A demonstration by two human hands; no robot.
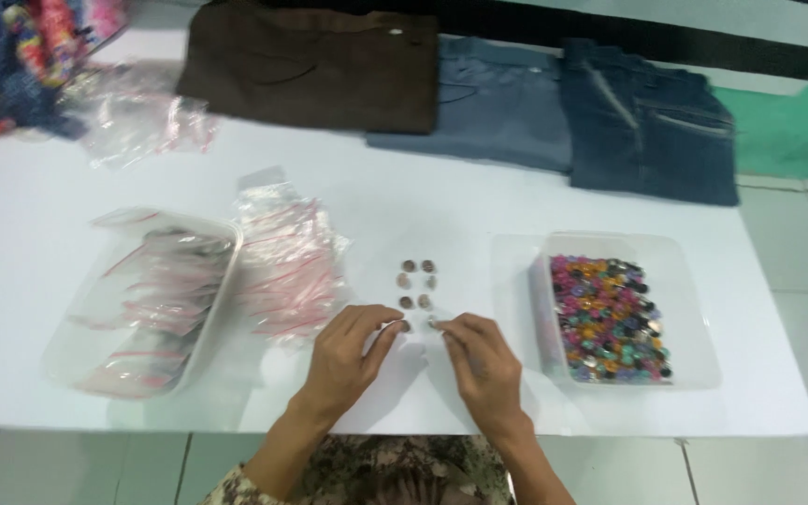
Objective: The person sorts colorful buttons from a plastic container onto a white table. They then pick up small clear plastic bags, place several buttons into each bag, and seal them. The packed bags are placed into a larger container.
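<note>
Several small brown buttons (417,283) lie in two short columns on the white table (423,201). My left hand (353,351) pinches a button at the near end of the left column. My right hand (481,360) pinches another at the near end of the right column. Both hands rest on the table just in front of the rows, fingertips almost touching each other.
A clear tray of several coloured buttons (608,318) sits to the right. A pile of small zip bags (287,257) and a clear tray holding filled bags (147,299) lie left. Folded brown trousers (315,70) and two pairs of jeans (647,122) lie at the far edge.
</note>
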